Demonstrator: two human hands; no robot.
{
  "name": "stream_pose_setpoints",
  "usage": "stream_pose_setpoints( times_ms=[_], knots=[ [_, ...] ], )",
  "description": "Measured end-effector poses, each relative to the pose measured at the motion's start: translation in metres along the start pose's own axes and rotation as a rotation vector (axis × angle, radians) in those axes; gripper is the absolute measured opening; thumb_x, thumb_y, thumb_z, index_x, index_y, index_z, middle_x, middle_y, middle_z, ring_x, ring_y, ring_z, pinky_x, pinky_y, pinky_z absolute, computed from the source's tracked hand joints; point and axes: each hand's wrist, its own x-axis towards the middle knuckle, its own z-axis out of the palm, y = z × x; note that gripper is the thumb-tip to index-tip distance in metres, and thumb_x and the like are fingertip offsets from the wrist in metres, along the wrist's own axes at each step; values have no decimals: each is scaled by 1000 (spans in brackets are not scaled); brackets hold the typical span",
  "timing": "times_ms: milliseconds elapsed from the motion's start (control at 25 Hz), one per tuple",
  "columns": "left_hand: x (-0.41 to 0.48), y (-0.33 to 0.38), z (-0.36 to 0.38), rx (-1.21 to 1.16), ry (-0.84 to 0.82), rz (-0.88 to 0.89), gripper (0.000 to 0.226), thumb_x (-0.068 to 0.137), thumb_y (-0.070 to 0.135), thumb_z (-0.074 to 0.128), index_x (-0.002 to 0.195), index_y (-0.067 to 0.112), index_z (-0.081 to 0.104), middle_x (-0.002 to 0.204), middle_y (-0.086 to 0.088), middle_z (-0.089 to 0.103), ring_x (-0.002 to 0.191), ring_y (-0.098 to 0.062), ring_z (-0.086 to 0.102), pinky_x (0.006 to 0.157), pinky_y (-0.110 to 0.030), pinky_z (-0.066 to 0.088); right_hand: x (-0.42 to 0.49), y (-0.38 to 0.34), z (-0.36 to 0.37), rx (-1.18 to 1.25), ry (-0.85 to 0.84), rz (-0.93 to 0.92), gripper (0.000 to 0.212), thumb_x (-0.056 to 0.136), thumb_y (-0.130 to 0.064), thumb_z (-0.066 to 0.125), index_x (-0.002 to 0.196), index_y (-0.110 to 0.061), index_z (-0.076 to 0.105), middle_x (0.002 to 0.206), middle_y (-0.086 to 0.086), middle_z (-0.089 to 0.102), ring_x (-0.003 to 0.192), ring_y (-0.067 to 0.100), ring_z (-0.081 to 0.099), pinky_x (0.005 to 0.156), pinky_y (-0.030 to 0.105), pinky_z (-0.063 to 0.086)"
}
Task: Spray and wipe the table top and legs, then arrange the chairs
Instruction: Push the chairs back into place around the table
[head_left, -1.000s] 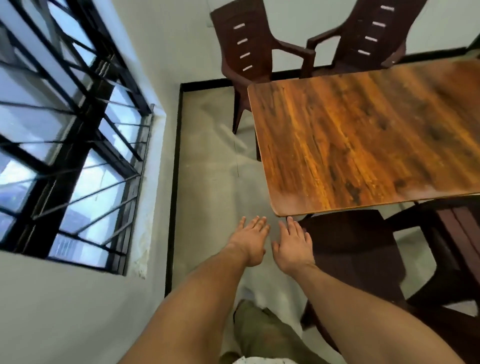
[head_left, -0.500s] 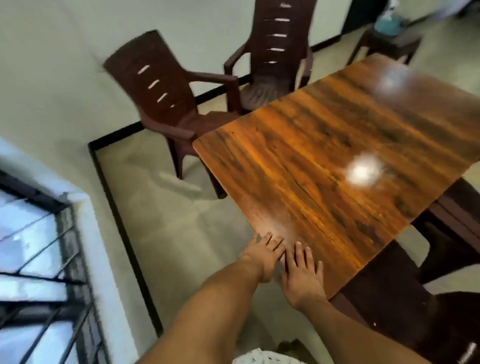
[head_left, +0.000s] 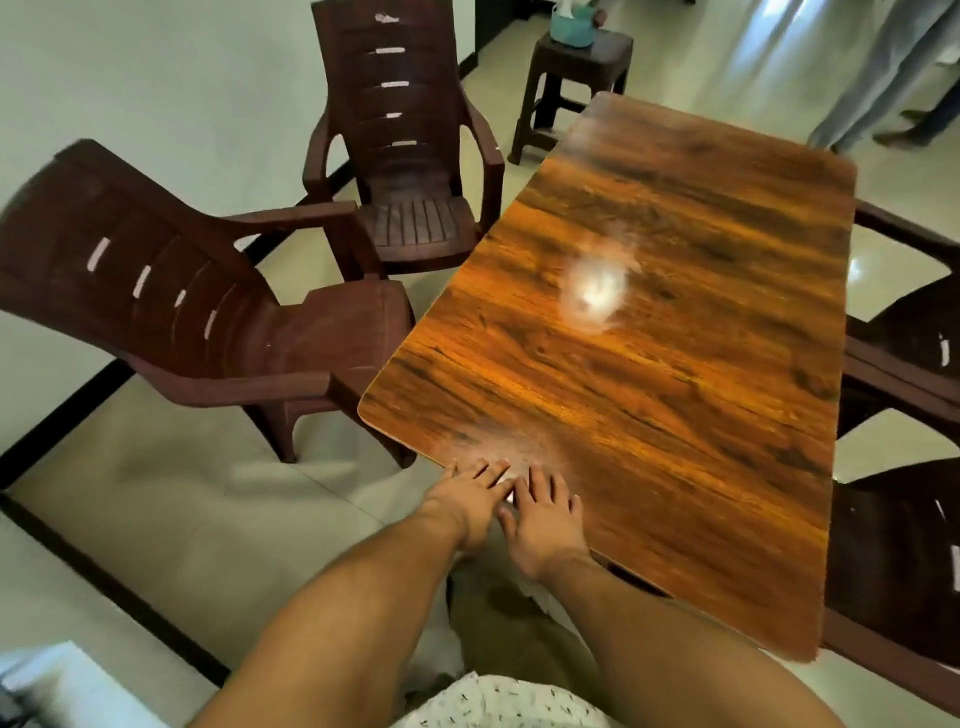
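Observation:
A glossy wood-grain table (head_left: 649, 389) fills the middle and right of the head view. My left hand (head_left: 470, 499) and my right hand (head_left: 543, 514) are held out side by side, fingers straight, over the table's near edge; neither holds anything. Two brown plastic armchairs stand left of the table: one (head_left: 218, 322) near its front corner, another (head_left: 405, 171) farther back. More brown chairs (head_left: 904, 364) are tucked along the table's right side. No spray bottle or cloth is in my hands.
A brown stool (head_left: 576, 73) carrying a teal object (head_left: 571, 23) stands past the table's far end. A person's legs (head_left: 883, 73) are at the upper right. A white wall with a black skirting runs along the left. Tiled floor lies between me and the chairs.
My view swung right, from the window to the whole table. Both hands came forward from in front of the table corner to over its near edge, still flat and side by side.

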Motion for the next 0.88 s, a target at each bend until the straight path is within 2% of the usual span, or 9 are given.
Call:
stream_pose_setpoints(
  times_ms=[160,280,440,560,760,880],
  knots=[
    [8,-112,-27,3,5,-44,89,99,23,56,166,28,-2,174,3,-13,161,-25,-4,128,-57,2,72,-81,-11,-2,38,-25,58,104,-52,23,158,-30,19,168,7,2,153,32,-1,121,57,5],
    [15,-197,-54,-13,-20,-83,81,102,24,50,167,23,1,175,2,-9,161,-24,0,127,-55,3,139,-156,-28,7,21,-113,59,105,-50,22,159,-28,16,169,3,2,154,27,0,122,55,7],
    [17,-292,-84,-45,-32,-155,74,104,26,45,167,19,7,175,-5,-8,161,-24,0,129,-53,4,202,-238,-48,16,8,-153,57,104,-49,23,157,-29,24,168,4,10,153,29,6,122,53,10],
    [25,-368,-102,-22,-10,-171,71,105,32,43,166,20,10,175,-6,-6,161,-25,2,129,-53,5,246,-297,-58,24,30,-174,57,104,-49,23,158,-29,23,168,2,10,153,26,8,123,50,11],
    [41,-487,-124,64,-8,-93,71,105,30,42,167,18,9,175,-7,-5,161,-24,0,129,-51,4,313,-383,-57,67,63,-85,56,105,-47,24,158,-29,23,168,4,9,153,26,8,124,46,12],
    [31,-574,-128,157,-22,2,77,102,29,49,167,19,9,175,-7,-4,161,-24,0,129,-51,4,338,-457,-47,135,92,37,56,105,-47,26,157,-26,27,168,4,11,153,25,11,122,45,19]
  ],
)
